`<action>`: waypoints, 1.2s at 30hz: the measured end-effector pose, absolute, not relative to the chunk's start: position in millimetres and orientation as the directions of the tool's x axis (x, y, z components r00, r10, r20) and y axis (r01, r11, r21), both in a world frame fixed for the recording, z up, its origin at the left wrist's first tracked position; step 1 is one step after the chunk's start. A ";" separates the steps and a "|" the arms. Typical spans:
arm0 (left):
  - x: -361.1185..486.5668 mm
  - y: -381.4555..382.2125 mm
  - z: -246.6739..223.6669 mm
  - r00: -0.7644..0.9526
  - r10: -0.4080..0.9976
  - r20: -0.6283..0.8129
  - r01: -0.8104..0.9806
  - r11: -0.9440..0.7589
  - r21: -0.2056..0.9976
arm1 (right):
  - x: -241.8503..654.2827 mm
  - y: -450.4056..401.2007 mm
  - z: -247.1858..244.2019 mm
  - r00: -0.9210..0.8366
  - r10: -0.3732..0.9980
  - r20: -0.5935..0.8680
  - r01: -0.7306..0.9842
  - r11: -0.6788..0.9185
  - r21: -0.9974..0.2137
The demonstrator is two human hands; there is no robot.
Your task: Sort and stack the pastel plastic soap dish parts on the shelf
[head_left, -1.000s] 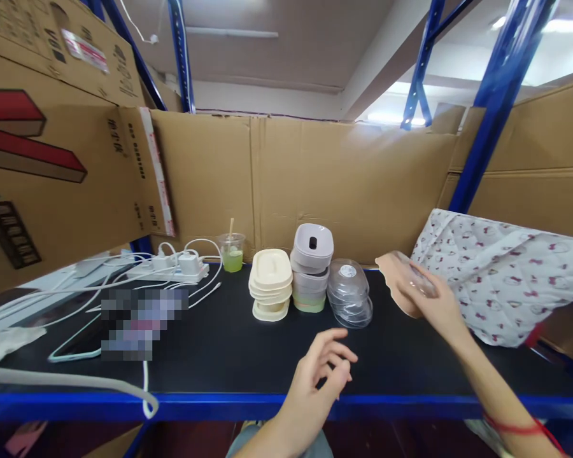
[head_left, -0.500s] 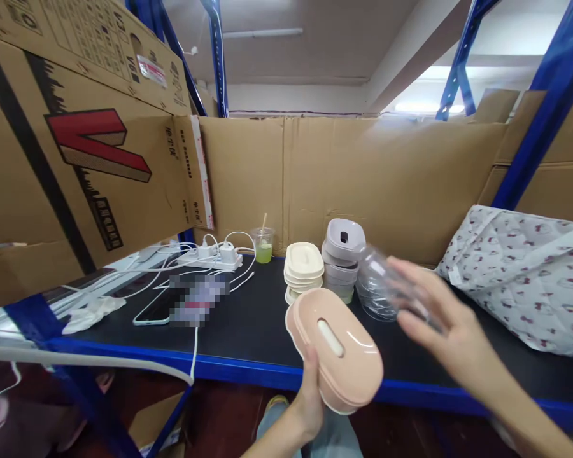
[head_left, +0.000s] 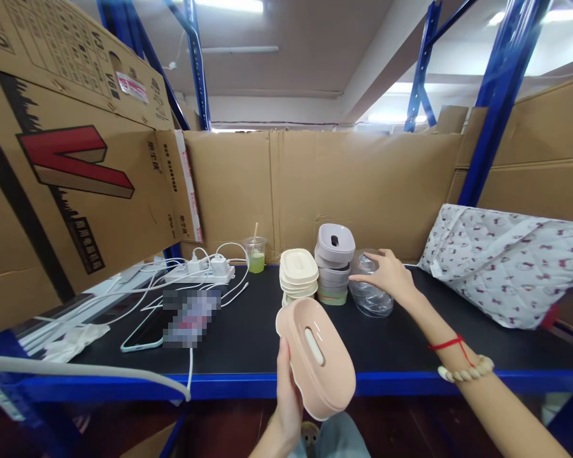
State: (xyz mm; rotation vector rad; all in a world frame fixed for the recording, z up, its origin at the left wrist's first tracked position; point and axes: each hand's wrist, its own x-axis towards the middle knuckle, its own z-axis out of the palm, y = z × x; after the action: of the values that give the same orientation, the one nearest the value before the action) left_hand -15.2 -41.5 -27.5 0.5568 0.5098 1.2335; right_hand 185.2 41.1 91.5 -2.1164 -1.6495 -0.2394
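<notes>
My left hand [head_left: 289,397] grips a pink plastic box [head_left: 332,362], rounded and oblong, tilted in front of the shelf edge. A white bar is set into a slot in its top face. My thumb lies along the box's left side; the other fingers are hidden beneath it. Over at the clear plastic stack [head_left: 372,302], my right hand [head_left: 386,273] has thumb and fingers spread near the stack's top; I cannot tell whether they touch it. Left of that stands a stack of lilac-grey containers [head_left: 335,251], the top one with a dark slot. Cream lids [head_left: 298,267] are piled beside it.
A clear cup with green drink [head_left: 256,257] stands at the back. Cables, a power strip [head_left: 200,273] and a phone [head_left: 146,331] are on the left. A patterned quilted bag [head_left: 501,267] lies right. Cardboard [head_left: 363,184] walls the back; a blue rail [head_left: 219,386] edges the front.
My right hand has brought the clear plastic piece to the clear stack, and its fingers are now apart. The view has shifted slightly right; my left hand still holds the pink box.
</notes>
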 end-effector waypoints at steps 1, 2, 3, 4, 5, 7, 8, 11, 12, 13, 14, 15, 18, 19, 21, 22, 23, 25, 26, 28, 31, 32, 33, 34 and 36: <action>-14.6 -42.7 -23.5 0.241 0.968 -0.076 -0.717 0.230 0.658 | 186.4 41.5 89.8 0.276 0.883 0.380 0.951 -0.192 -0.244; -13.3 -44.0 -18.5 0.228 0.970 -0.084 -0.710 0.224 0.668 | 187.7 41.9 87.9 0.277 0.890 0.363 0.948 -0.192 -0.252; -11.6 -45.4 -12.8 0.212 0.974 -0.082 -0.708 0.211 0.674 | 189.1 42.6 85.9 0.277 0.896 0.347 0.946 -0.191 -0.262; -9.4 -46.4 -7.1 0.198 0.977 -0.075 -0.713 0.197 0.673 | 190.6 43.9 83.7 0.277 0.900 0.336 0.943 -0.188 -0.273; -7.2 -47.1 -1.6 0.186 0.981 -0.059 -0.717 0.177 0.674 | 192.4 45.7 81.3 0.275 0.903 0.330 0.941 -0.182 -0.287; -3.7 -46.4 7.0 0.167 0.986 -0.016 -0.715 0.133 0.686 | 197.2 50.7 76.8 0.270 0.902 0.338 0.934 -0.160 -0.319; -2.9 -45.2 10.0 0.161 0.987 0.009 -0.708 0.109 0.698 | 200.2 53.2 75.0 0.266 0.897 0.353 0.930 -0.142 -0.340; -4.6 -38.4 14.9 0.177 0.983 0.055 -0.680 0.082 0.729 | 207.8 54.3 72.3 0.235 0.827 0.510 0.915 -0.012 -0.403; -5.9 -35.6 15.9 0.181 0.982 0.060 -0.673 0.079 0.735 | 208.4 51.2 72.1 0.215 0.756 0.618 0.910 0.076 -0.408; -7.1 -32.9 16.9 0.178 0.982 0.060 -0.667 0.075 0.741 | 207.4 46.0 71.9 0.192 0.646 0.739 0.903 0.178 -0.391; -8.0 -30.3 18.0 0.171 0.983 0.059 -0.661 0.070 0.748 | 204.7 39.0 71.3 0.169 0.510 0.844 0.891 0.287 -0.352; -8.3 -28.1 19.3 0.163 0.985 0.061 -0.655 0.062 0.753 | 200.4 30.6 70.2 0.139 0.378 0.916 0.872 0.391 -0.294; -5.8 -24.8 24.1 0.171 0.982 0.081 -0.644 0.050 0.763 | 181.2 3.4 63.5 -0.042 0.353 0.935 0.715 0.663 -0.219; -4.3 -24.7 25.8 0.184 0.979 0.084 -0.638 0.054 0.768 | 174.6 -4.1 60.8 -0.180 0.443 0.878 0.635 0.734 -0.240; -1.8 -24.6 28.7 0.207 0.974 0.092 -0.625 0.060 0.778 | 163.6 -14.7 56.6 -0.383 0.534 0.753 0.495 0.808 -0.321; -1.3 -24.2 29.8 0.224 0.969 0.105 -0.623 0.060 0.780 | 159.6 -17.7 55.8 -0.445 0.547 0.709 0.439 0.823 -0.360; -1.3 -23.2 30.5 0.240 0.963 0.126 -0.625 0.053 0.779 | 156.4 -19.3 55.9 -0.477 0.548 0.687 0.393 0.832 -0.391; -2.9 -19.6 31.0 0.245 0.952 0.182 -0.643 0.020 0.766 | 151.5 -20.0 58.4 -0.487 0.544 0.683 0.331 0.839 -0.432; -4.2 -16.9 30.9 0.242 0.947 0.209 -0.653 0.000 0.757 | 149.2 -19.7 60.3 -0.473 0.546 0.691 0.320 0.838 -0.443; -7.2 -10.8 30.6 0.235 0.941 0.244 -0.668 -0.026 0.744 | 143.5 -18.5 64.3 -0.431 0.551 0.714 0.313 0.834 -0.454; -10.7 -2.3 33.0 0.232 0.945 0.229 -0.673 -0.014 0.740 | 133.0 -15.7 69.3 -0.358 0.586 0.727 0.301 0.810 -0.504; -11.8 -0.3 35.3 0.217 0.954 0.206 -0.672 -0.007 0.740 | 129.8 -14.0 71.5 -0.333 0.607 0.721 0.273 0.794 -0.543; -13.1 1.3 38.5 0.191 0.963 0.188 -0.677 -0.010 0.736 | 127.2 -11.7 74.4 -0.303 0.635 0.710 0.233 0.772 -0.591; -14.7 2.8 42.9 0.164 0.970 0.182 -0.686 -0.021 0.728 | 125.4 -8.8 78.5 -0.264 0.667 0.696 0.189 0.744 -0.641; -20.1 6.1 55.3 0.121 0.972 0.199 -0.719 -0.052 0.693 | 123.9 -1.5 91.3 -0.168 0.723 0.670 0.147 0.690 -0.708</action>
State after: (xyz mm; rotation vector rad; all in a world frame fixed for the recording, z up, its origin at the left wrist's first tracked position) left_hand -20.1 6.1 55.3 0.7829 0.4123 1.4395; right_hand 123.9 -1.5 91.3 -0.7081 -1.6925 0.5929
